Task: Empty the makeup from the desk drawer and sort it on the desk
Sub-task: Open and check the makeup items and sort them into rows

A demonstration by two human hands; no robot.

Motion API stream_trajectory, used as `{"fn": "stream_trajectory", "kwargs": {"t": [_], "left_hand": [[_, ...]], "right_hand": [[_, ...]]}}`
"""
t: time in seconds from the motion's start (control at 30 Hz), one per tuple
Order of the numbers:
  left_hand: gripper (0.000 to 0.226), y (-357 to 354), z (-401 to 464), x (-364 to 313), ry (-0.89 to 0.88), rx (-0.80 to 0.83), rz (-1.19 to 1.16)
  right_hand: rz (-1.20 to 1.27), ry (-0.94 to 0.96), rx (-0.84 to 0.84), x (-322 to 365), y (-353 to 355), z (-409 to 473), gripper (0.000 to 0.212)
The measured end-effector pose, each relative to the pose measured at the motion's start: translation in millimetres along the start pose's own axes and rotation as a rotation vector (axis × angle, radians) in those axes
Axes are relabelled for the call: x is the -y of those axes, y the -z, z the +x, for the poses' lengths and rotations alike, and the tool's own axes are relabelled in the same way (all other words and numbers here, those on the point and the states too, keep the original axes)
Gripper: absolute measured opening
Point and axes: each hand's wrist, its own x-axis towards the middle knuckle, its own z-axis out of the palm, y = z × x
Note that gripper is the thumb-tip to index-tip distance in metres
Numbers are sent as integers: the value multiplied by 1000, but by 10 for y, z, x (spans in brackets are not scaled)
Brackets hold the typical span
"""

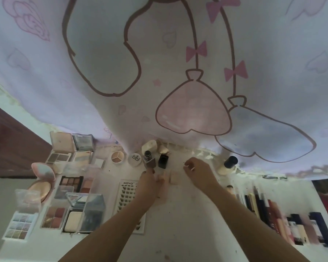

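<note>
Already most of the makeup is laid out on the bench [178,214]: palettes [72,183] at centre left, a lash tray [128,193] beside them, pencils and tubes [284,216] at lower right. The main risk is a knock-over: the upright bottles in the middle of the frame, a brown-based one [149,159] and a black one [163,161], stand close together, and a brush of the left hand [149,181] reaching past could topple them into the round pots [126,158]. That hand rests fingers-down just below the brown bottle, touching a small pale piece [162,176]; whether it pinches it I cannot tell. A second pale square [174,177] lies just beside, between both hands. The right hand [195,170], fingers loosely curled and holding nothing visible, hovers near it, below the hanging cloth [159,72].
</note>
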Motion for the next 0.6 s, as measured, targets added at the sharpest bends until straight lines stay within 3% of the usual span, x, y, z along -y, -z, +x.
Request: {"fn": "stream_trajectory", "kwargs": {"t": [0.13,0.2,0.3,0.4,0.53,0.6], "left_hand": [[14,-64,-169,-165,-236,-48,108],[9,-215,-205,-377,-385,24,153],[26,-559,-140,-743,-538,183,112],[45,-847,-32,-1076,-580,312,67],[41,-1031,88,-1256,-566,436,-32],[34,-1031,104,-1230,-558,465,-93]], "right_hand": [[-258,66,-267,-21,764,-100,19],[-409,67,-308,-144,984,-137,19],[-558,-21,-206,-277,986,-151,27],[-543,-94,-183,-383,872,-131,27],[-547,-142,-129,-526,786,-79,27],[-436,-154,-83,-555,803,-94,30]]}}
